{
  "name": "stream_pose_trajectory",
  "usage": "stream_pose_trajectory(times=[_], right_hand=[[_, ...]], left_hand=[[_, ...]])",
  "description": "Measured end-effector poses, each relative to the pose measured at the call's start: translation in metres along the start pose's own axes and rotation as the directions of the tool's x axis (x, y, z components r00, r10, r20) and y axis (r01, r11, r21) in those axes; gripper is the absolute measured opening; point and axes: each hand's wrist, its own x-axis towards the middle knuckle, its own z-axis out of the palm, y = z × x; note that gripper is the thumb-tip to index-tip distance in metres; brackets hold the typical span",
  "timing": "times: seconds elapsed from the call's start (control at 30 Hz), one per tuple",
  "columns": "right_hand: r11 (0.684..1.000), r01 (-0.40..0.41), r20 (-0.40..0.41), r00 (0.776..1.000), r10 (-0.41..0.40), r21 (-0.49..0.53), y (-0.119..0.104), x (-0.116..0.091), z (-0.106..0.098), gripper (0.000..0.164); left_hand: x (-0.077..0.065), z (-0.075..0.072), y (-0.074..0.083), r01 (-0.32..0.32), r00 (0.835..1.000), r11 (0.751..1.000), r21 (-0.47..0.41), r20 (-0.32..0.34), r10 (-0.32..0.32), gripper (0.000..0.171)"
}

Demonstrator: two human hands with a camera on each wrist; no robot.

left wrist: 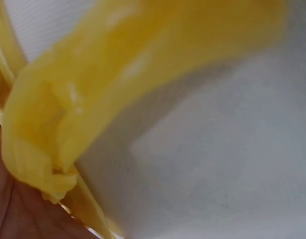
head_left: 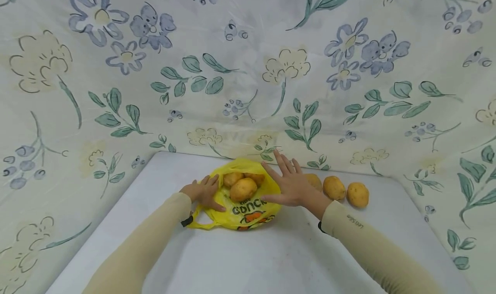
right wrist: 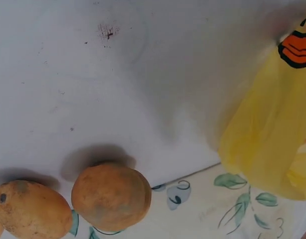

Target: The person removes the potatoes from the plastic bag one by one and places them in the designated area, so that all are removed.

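Note:
A yellow plastic bag (head_left: 228, 214) with black lettering and an orange print lies on the table, its mouth spread. Inside the opening sit a large potato (head_left: 243, 190) in front and more potatoes (head_left: 232, 179) behind it. At the bag's left side my left hand (head_left: 204, 193) rests on the plastic, fingers extended. My right hand (head_left: 288, 184) is spread wide at the right side, overlapping the bag's edge in the head view. Yellow plastic (left wrist: 103, 84) crosses the left wrist view beside the palm. The right wrist view has the bag (right wrist: 257, 144) at its right.
Beyond my right wrist, a row of three potatoes lies on the white table (head_left: 248, 264): one partly hidden potato (head_left: 314, 181), a middle potato (head_left: 334, 188) and a right-hand potato (head_left: 358, 195). A floral cloth (head_left: 248, 91) rises behind the table's back edge.

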Motion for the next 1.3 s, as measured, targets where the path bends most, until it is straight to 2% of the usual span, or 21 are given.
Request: stream_pose_trajectory(times=[0.37,0.73,0.97,1.17,1.3], right_hand=[[0.998,0.048,-0.026,0.998,-0.049,-0.042,-0.010,0.004,0.002,0.096],[0.998,0.067,0.024,0.997,-0.067,0.011,-0.024,0.004,0.011,0.095],[0.995,0.095,-0.003,0.995,-0.095,-0.020,-0.025,0.012,0.015,0.094],[0.995,0.094,0.069,0.993,-0.095,0.014,-0.034,0.007,0.024,0.094],[0.993,0.121,0.031,0.992,-0.121,0.000,-0.038,0.010,0.027,0.093]], left_hand=[[-0.003,-0.008,-0.002,0.004,1.000,1.000,0.014,-0.005,-0.004,0.117],[-0.004,0.002,-0.001,-0.003,1.000,1.000,0.015,-0.006,0.004,0.116],[-0.002,-0.004,0.001,0.004,1.000,1.000,0.013,-0.027,-0.003,0.114],[-0.003,0.006,0.005,0.010,1.000,1.000,0.025,-0.007,-0.010,0.115],[-0.005,0.004,0.002,0.010,1.000,0.999,0.041,-0.030,-0.009,0.115]])
